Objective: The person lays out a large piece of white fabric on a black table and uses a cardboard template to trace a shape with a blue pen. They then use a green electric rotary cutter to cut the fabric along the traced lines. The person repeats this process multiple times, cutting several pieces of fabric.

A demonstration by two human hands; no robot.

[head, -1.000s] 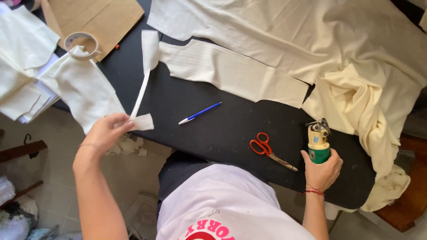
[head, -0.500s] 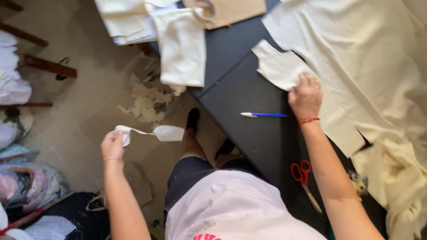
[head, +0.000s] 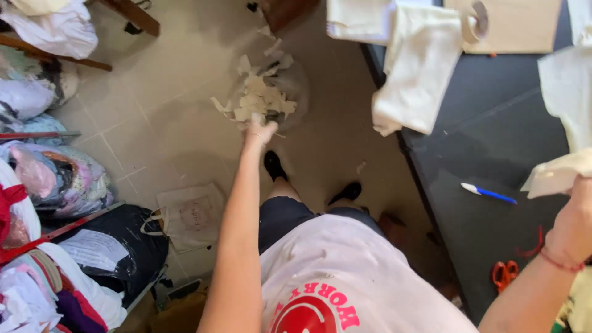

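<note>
The scraps (head: 262, 98) are lying heaped on the floor (head: 166, 123) at 12 o'clock of the left hand (head: 259, 131), whose grip is hanging loose and narrow just over them. At 3 o'clock, the right hand (head: 573, 219) is pinching a cloth piece (head: 555, 174) above the black tabletop (head: 487, 117), a pen (head: 487, 192) lying beside it and scissors (head: 504, 272) at 5 o'clock.

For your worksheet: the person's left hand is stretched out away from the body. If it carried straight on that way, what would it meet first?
Most likely the heap of pale fabric scraps on the floor: the left hand points straight at it, though depth is unclear.
</note>
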